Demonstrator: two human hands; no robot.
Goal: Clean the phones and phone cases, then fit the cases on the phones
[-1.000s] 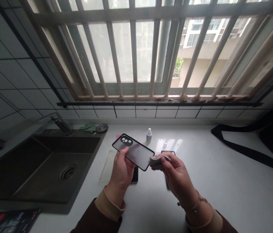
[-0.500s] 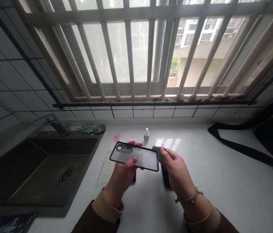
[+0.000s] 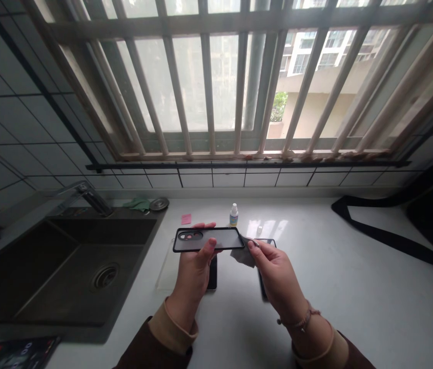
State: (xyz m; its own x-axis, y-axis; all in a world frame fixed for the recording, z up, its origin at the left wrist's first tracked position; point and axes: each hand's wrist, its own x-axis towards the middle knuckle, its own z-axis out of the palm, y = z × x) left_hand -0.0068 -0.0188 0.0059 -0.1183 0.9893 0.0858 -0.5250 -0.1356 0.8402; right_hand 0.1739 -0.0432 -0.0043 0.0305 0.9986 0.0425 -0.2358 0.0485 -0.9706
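Head view: left hand [image 3: 193,269] fingers clamp phone case [image 3: 208,239]; right hand [image 3: 275,279] fingers pinch cloth [image 3: 244,254] at its edge.

The sink [image 3: 66,266] sits at the counter's [image 3: 335,287] left end, the tap [image 3: 89,197] behind it. A bottle [image 3: 233,215] stands near the back wall, behind the held case [image 3: 208,239]. Two phones [image 3: 212,274] lie under the hands. A strap [image 3: 385,236] lies far right.
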